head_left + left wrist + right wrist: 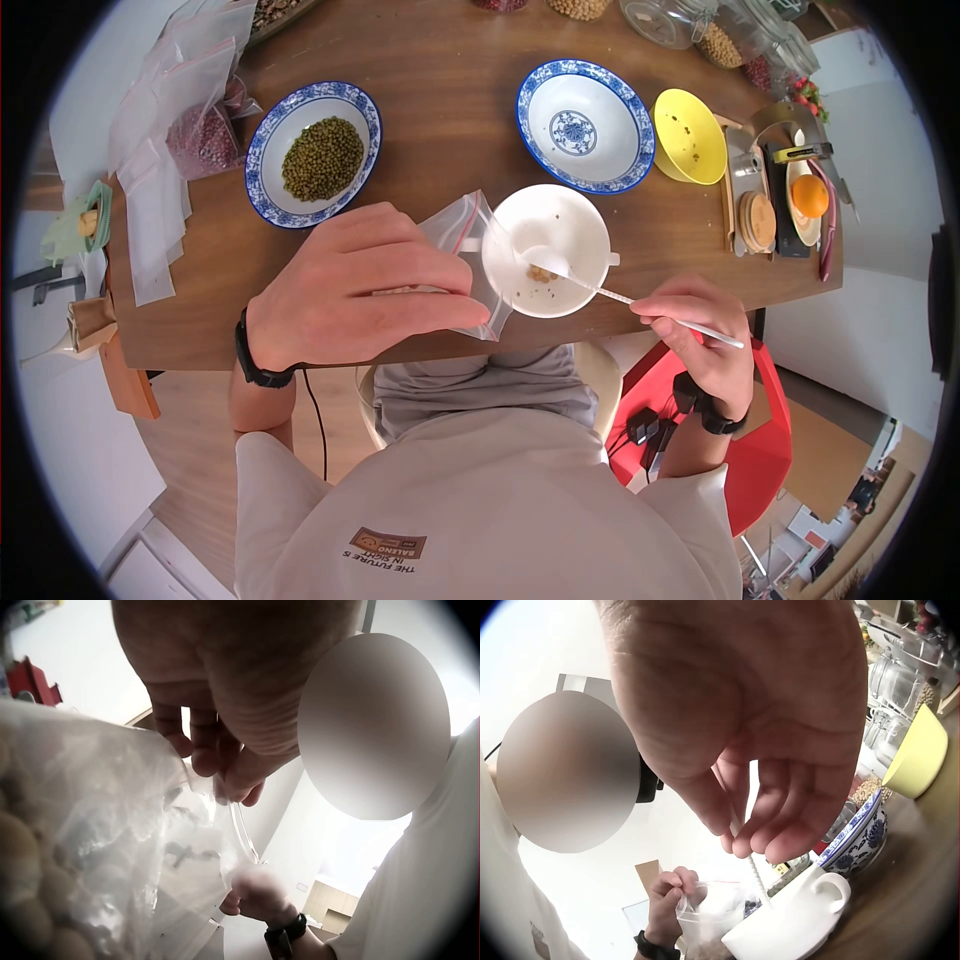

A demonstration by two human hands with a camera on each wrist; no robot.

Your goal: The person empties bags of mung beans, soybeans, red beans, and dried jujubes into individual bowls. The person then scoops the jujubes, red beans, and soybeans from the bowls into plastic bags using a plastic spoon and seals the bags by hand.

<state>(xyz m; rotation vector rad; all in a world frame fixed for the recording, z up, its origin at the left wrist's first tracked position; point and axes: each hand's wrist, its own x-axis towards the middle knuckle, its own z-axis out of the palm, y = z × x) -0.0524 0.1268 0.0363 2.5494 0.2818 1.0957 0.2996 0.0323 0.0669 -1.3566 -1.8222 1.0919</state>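
Note:
My left hand (350, 285) pinches the edge of a clear zip bag (493, 312) beside a white two-handled bowl (591, 225). Round beige beans (22, 859) fill part of this bag in the left wrist view. A white spoon (612, 295) with a twisted handle is held between the thumb and fingers of my right hand (705, 330). Its head dips into the white bowl, over a few small tan beans and bits (541, 275) at the bottom. Seen from the right wrist, the bag's open mouth (712, 885) stands next to the bowl's rim.
A blue-and-white bowl (262, 165) of green beans stands at left, near flat zip bags (150, 215) and a bag of reddish beans (203, 142). Beyond the white bowl are another blue-and-white bowl (535, 105) and a yellow bowl (688, 105). Glass jars (668, 22) line the back right.

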